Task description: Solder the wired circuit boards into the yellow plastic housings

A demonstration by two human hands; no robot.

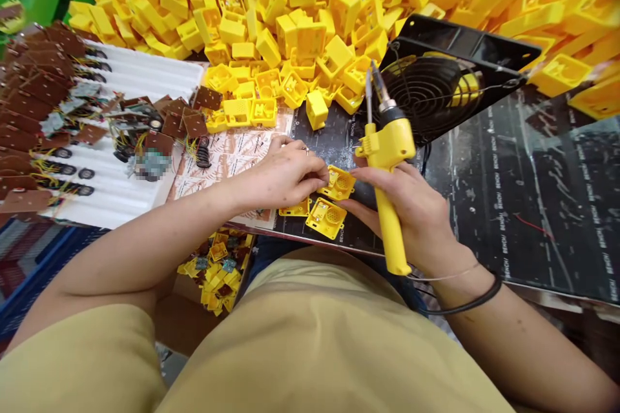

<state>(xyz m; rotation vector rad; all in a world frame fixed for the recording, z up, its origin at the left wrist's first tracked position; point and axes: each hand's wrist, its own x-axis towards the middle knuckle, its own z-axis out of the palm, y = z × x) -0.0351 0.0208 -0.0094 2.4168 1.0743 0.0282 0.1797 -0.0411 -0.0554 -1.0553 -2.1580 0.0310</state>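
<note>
My right hand [416, 213] grips a yellow soldering iron [387, 161] by its handle, tip pointing up and away. Its fingertips also touch a small yellow plastic housing [339, 182] on the black mat [523, 206]. My left hand [285, 171] pinches the same housing from the left side. Two more yellow housings [327, 217] with round grilles lie just in front of my hands, near the mat's front edge.
A big heap of yellow plastic housings [300, 6] fills the back. A black fan [436, 84] stands behind the iron. At left a white tray [140, 74] holds brown circuit boards [33, 90] with wires. A box of finished yellow parts [217, 271] sits below the table edge.
</note>
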